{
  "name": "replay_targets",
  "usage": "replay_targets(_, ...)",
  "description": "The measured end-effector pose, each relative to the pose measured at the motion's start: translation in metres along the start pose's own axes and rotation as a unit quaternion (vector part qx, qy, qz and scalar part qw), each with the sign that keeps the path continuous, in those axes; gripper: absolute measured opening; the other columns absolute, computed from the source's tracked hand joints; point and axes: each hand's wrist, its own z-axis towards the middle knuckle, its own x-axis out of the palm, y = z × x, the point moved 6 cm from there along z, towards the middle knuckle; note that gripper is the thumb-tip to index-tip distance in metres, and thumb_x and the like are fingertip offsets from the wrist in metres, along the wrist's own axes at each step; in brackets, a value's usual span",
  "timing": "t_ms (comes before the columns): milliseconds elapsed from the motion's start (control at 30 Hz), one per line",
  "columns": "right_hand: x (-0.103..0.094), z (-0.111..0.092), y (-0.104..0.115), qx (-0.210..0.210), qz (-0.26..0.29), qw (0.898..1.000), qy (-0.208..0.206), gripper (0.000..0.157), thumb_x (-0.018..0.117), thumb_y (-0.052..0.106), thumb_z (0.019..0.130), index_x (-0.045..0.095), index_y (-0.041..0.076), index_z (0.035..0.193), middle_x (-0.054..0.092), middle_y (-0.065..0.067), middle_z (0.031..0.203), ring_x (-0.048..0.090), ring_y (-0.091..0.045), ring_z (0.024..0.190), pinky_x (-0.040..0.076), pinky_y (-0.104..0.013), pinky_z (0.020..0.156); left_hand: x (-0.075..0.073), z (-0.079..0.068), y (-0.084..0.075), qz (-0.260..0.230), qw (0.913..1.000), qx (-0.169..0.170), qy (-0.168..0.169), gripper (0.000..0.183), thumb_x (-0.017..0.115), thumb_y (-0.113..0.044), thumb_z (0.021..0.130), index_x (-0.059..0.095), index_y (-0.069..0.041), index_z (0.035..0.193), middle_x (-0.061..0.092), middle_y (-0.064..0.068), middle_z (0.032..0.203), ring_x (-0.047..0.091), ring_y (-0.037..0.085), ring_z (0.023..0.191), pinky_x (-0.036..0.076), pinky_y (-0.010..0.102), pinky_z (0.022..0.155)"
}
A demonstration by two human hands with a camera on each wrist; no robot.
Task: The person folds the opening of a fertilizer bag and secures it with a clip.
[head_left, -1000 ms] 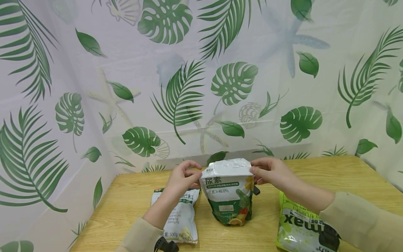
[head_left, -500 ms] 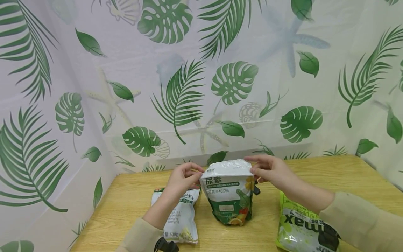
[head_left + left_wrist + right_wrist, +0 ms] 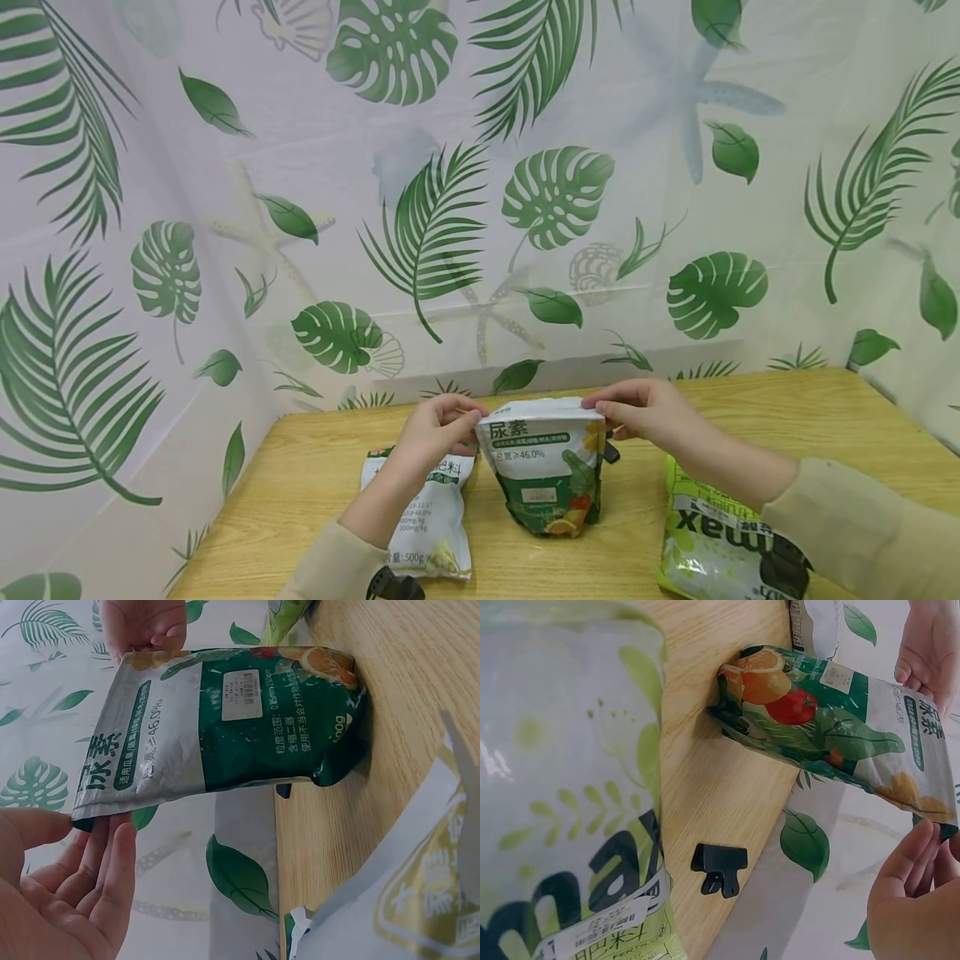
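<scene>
A white and green urea fertilizer bag [image 3: 542,467] stands upright on the wooden table, with fruit and vegetables printed on its front. My left hand [image 3: 437,432] pinches its top left corner between thumb and fingers. At the top right corner, my right hand [image 3: 651,410] pinches the edge in the same manner. The bag's top edge is folded over backward, and the back of the fold is hidden. In the right wrist view a black binder clip [image 3: 721,868] lies on the table beyond the bag.
A white 500g bag [image 3: 431,521] lies under my left forearm. To the right, a lime green and white bag [image 3: 712,533] lies partly beneath my right forearm. Behind the table [image 3: 262,517] hangs a leaf-print cloth [image 3: 480,208].
The upper flap of the urea bag has sunk backward and shows lower and narrower. My right fingers have dropped slightly with it, while the bag's base stays put.
</scene>
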Motion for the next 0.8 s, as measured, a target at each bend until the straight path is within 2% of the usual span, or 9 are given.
replay_targets(167, 0.0, 0.0, -0.001, 0.002, 0.008, 1.0, 0.0, 0.032, 0.06, 0.026, 0.094, 0.067, 0.002, 0.115, 0.065, -0.009, 0.11, 0.062, -0.016, 0.088, 0.054, -0.03, 0.074, 0.0, -0.001, 0.0, 0.001, 0.9999, 0.005, 0.011, 0.026, 0.06, -0.022, 0.094, 0.064, -0.004, 0.112, 0.069, 0.009, 0.092, 0.065, 0.032, 0.089, 0.057, 0.04, 0.074)
replay_targets(300, 0.002, -0.001, -0.003, 0.01, 0.023, 1.0, 0.011, 0.033, 0.058, 0.025, 0.095, 0.066, 0.0, 0.115, 0.066, -0.006, 0.099, 0.06, -0.016, 0.083, 0.054, -0.028, 0.072, 0.0, -0.001, 0.003, 0.008, 0.9999, -0.001, 0.014, 0.026, 0.064, -0.024, 0.092, 0.065, -0.007, 0.111, 0.069, 0.008, 0.093, 0.065, 0.03, 0.089, 0.057, 0.037, 0.073)
replay_targets(533, 0.003, -0.002, -0.006, 0.022, 0.052, 0.998, 0.027, 0.034, 0.057, 0.023, 0.096, 0.064, -0.004, 0.115, 0.064, -0.002, 0.085, 0.058, -0.014, 0.075, 0.055, -0.028, 0.07, 0.002, 0.0, 0.01, -0.003, 0.9997, -0.007, 0.022, 0.026, 0.069, -0.021, 0.087, 0.064, -0.008, 0.109, 0.068, 0.006, 0.09, 0.062, 0.039, 0.095, 0.057, 0.036, 0.072)
replay_targets(800, 0.003, -0.002, -0.008, 0.015, 0.05, 0.998, 0.031, 0.042, 0.059, 0.03, 0.095, 0.063, -0.004, 0.119, 0.062, -0.004, 0.09, 0.057, -0.016, 0.076, 0.055, -0.031, 0.072, 0.003, 0.0, 0.012, -0.007, 0.9997, -0.002, 0.021, 0.028, 0.071, -0.022, 0.086, 0.065, -0.008, 0.109, 0.067, 0.007, 0.089, 0.063, 0.037, 0.092, 0.056, 0.042, 0.076)
